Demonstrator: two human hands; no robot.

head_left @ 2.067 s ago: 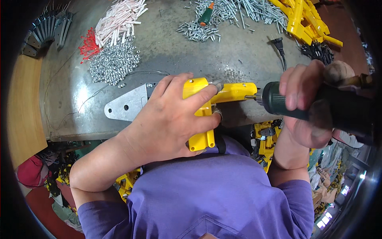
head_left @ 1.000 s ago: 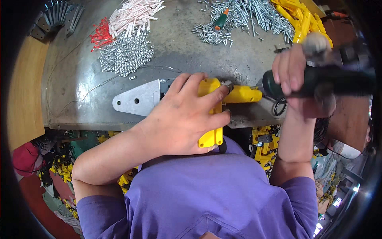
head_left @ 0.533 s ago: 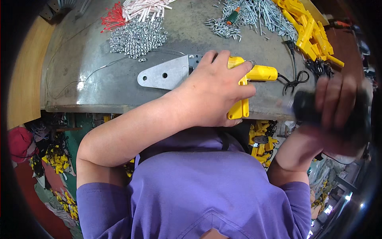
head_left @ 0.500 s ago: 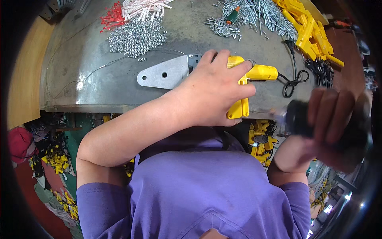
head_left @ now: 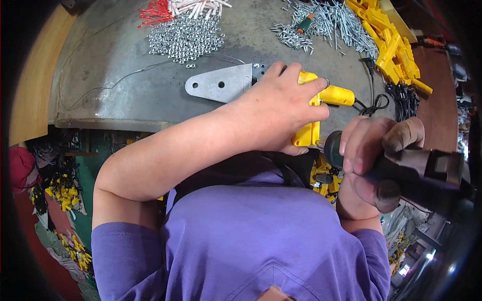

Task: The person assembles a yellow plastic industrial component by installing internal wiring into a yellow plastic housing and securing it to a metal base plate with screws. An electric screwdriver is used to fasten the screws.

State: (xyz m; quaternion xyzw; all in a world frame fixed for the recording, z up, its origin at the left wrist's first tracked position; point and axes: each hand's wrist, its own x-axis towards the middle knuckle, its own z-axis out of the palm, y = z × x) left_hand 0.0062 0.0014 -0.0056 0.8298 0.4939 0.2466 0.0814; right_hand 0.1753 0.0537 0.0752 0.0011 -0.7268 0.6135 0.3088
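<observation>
My left hand (head_left: 276, 113) is closed over the yellow plastic handle (head_left: 339, 95) of a tool lying at the table's near edge. A tapered grey metal plate (head_left: 218, 86) with two holes points left from it, and a black cord leaves the handle's right end. My right hand (head_left: 369, 140) grips a dark power screwdriver (head_left: 411, 173) held sideways. Its nose meets the lower right side of the yellow casing; the exact contact point is too small to make out. My left palm hides the middle of the tool.
On the grey metal table (head_left: 125, 103) lie piled nuts (head_left: 186, 37), red and white sleeves (head_left: 155, 12), loose screws (head_left: 331, 22), a green-handled screwdriver (head_left: 305, 22) and yellow plastic shells (head_left: 386, 40). Black plug cords (head_left: 406, 100) lie at the right. A thin wire crosses the left side.
My right hand has brought the power screwdriver left, up to the yellow casing. My left hand keeps its hold on the handle. The whole view has shifted slightly.
</observation>
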